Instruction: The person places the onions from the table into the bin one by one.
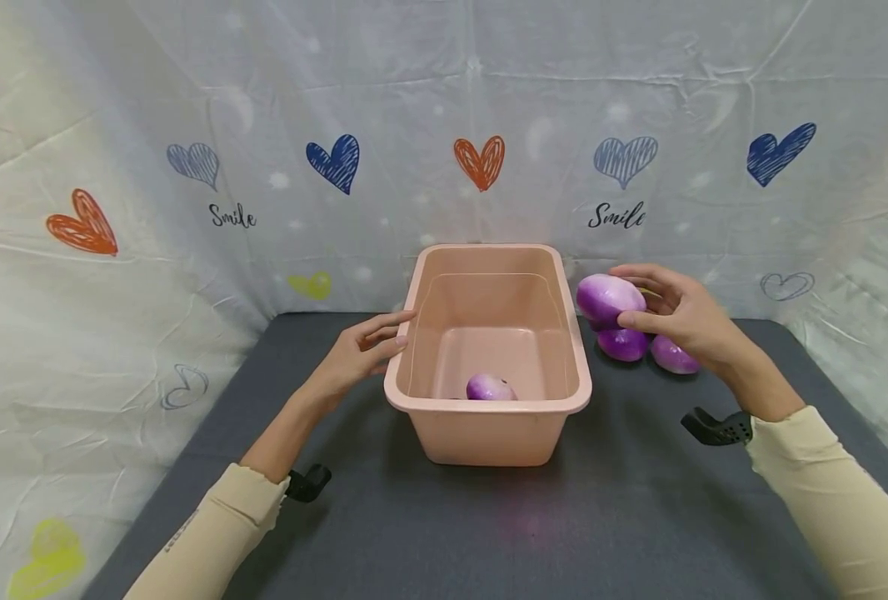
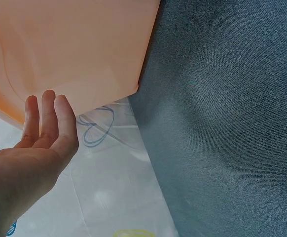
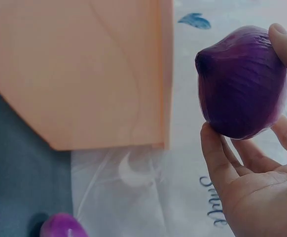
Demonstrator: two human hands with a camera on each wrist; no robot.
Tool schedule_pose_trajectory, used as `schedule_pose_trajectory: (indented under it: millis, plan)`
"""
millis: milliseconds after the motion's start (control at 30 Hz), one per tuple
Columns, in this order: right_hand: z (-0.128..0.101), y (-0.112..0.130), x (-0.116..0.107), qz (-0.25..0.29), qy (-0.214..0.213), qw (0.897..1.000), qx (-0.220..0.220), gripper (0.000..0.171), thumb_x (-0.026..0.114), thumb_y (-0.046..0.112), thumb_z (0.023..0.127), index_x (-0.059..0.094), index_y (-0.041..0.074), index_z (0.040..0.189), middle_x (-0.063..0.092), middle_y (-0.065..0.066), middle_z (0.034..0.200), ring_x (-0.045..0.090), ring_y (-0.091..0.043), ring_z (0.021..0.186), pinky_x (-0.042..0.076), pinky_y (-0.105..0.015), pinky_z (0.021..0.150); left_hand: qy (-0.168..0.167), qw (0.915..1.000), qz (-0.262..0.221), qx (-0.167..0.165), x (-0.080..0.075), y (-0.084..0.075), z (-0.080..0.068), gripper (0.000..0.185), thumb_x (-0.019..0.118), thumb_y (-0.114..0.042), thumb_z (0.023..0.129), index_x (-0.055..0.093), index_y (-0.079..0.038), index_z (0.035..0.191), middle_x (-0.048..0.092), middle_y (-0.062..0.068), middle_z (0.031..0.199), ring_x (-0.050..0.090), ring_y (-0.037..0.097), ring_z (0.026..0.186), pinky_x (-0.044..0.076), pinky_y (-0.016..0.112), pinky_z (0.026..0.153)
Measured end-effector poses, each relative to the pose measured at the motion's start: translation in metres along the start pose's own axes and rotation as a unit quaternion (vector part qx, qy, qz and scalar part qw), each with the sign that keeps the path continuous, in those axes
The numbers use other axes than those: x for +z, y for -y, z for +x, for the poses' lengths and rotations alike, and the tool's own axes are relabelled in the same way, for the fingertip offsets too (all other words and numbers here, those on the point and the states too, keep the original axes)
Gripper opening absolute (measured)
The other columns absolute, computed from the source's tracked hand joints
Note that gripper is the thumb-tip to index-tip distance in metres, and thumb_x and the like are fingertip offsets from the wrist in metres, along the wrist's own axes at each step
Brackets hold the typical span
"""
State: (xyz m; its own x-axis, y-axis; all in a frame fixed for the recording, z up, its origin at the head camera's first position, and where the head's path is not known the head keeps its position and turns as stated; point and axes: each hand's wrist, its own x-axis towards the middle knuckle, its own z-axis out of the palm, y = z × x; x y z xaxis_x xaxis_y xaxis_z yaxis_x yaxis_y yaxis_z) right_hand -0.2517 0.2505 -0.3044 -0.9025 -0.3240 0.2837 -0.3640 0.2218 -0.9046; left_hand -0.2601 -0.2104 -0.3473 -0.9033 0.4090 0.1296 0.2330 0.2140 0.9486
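A glossy purple onion (image 3: 242, 84) is pinched between the thumb and fingers of my right hand (image 1: 672, 317), raised just right of the basin. In the head view this held onion (image 1: 609, 300) overlaps another purple onion (image 1: 622, 344) on the table, with one more onion (image 1: 673, 356) beside it. My left hand (image 1: 365, 346) rests its fingers at the left rim of the peach plastic basin (image 1: 489, 429). From the left wrist view, the fingers (image 2: 49, 116) extend upward along the basin's outer wall. Inside the basin lies an onion (image 1: 491, 387), partly hidden by the front rim.
The basin stands mid-table on a dark grey cloth (image 1: 444, 533). Behind and at both sides hangs a pale curtain (image 1: 399, 100) printed with hearts and "Smile". Black straps with small devices (image 1: 716, 427) circle both wrists.
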Motion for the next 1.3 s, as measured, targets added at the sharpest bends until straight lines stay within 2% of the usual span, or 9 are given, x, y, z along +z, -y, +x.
schedule_pose_trajectory:
  millis: [167, 367, 600, 733, 967, 1167, 1300]
  plan:
    - [0.010, 0.005, 0.005, 0.016, 0.010, 0.999, -0.028, 0.056, 0.074, 0.002, 0.093, 0.054, 0.005, 0.145, 0.052, -0.011, 0.144, 0.052, -0.029, 0.129, 0.051, -0.028, 0.096, 0.000, 1.0000, 0.002, 0.001, 0.000, -0.001, 0.001, 0.051, 0.063, -0.026, 0.103, 0.051, -0.020, 0.152, 0.055, 0.014, 0.140, 0.054, 0.030, 0.128, 0.051, 0.050, 0.098]
    - [0.021, 0.011, 0.017, 0.026, 0.028, 0.998, -0.043, 0.054, 0.076, 0.004, 0.092, 0.057, 0.010, 0.143, 0.055, -0.011, 0.141, 0.057, -0.029, 0.124, 0.053, -0.032, 0.094, 0.000, 1.0000, 0.001, 0.001, 0.000, -0.001, 0.001, 0.051, 0.063, -0.026, 0.104, 0.050, -0.019, 0.153, 0.055, 0.015, 0.140, 0.054, 0.031, 0.128, 0.051, 0.050, 0.097]
    - [0.034, 0.016, 0.034, 0.055, 0.059, 0.995, -0.055, 0.055, 0.075, 0.001, 0.092, 0.057, 0.008, 0.142, 0.054, -0.012, 0.142, 0.056, -0.032, 0.124, 0.054, -0.036, 0.094, 0.004, 1.0000, -0.004, 0.005, 0.001, 0.000, -0.001, 0.051, 0.062, -0.023, 0.104, 0.049, -0.017, 0.153, 0.055, 0.016, 0.140, 0.054, 0.032, 0.128, 0.052, 0.049, 0.096]
    - [0.042, 0.018, 0.046, 0.061, 0.076, 0.993, -0.065, 0.055, 0.077, 0.004, 0.091, 0.057, 0.008, 0.142, 0.052, -0.011, 0.145, 0.055, -0.032, 0.126, 0.053, -0.037, 0.096, 0.002, 1.0000, -0.003, 0.004, 0.001, 0.000, -0.002, 0.051, 0.063, -0.024, 0.104, 0.050, -0.018, 0.153, 0.055, 0.016, 0.140, 0.055, 0.032, 0.127, 0.053, 0.048, 0.096]
    - [0.053, 0.020, 0.062, 0.066, 0.103, 0.988, -0.098, 0.056, 0.078, 0.004, 0.090, 0.057, 0.004, 0.141, 0.052, -0.012, 0.143, 0.055, -0.034, 0.124, 0.050, -0.039, 0.100, -0.001, 1.0000, 0.001, 0.004, 0.001, 0.001, -0.002, 0.052, 0.063, -0.026, 0.104, 0.049, -0.018, 0.153, 0.054, 0.016, 0.142, 0.053, 0.031, 0.129, 0.052, 0.048, 0.096]
    - [0.056, 0.018, 0.065, 0.084, 0.124, 0.982, -0.112, 0.059, 0.078, 0.002, 0.090, 0.052, -0.005, 0.142, 0.053, -0.016, 0.143, 0.051, -0.036, 0.130, 0.049, -0.040, 0.102, -0.003, 1.0000, 0.005, 0.002, 0.001, 0.003, 0.000, 0.052, 0.063, -0.027, 0.104, 0.050, -0.019, 0.153, 0.054, 0.016, 0.142, 0.052, 0.033, 0.130, 0.052, 0.048, 0.097]
    - [0.053, 0.015, 0.063, 0.085, 0.120, 0.984, -0.098, 0.057, 0.076, 0.001, 0.092, 0.051, -0.005, 0.142, 0.056, -0.017, 0.141, 0.053, -0.037, 0.129, 0.052, -0.042, 0.097, -0.005, 1.0000, 0.005, 0.000, 0.001, 0.002, -0.001, 0.052, 0.063, -0.027, 0.103, 0.050, -0.019, 0.153, 0.055, 0.016, 0.141, 0.052, 0.033, 0.130, 0.052, 0.048, 0.097]
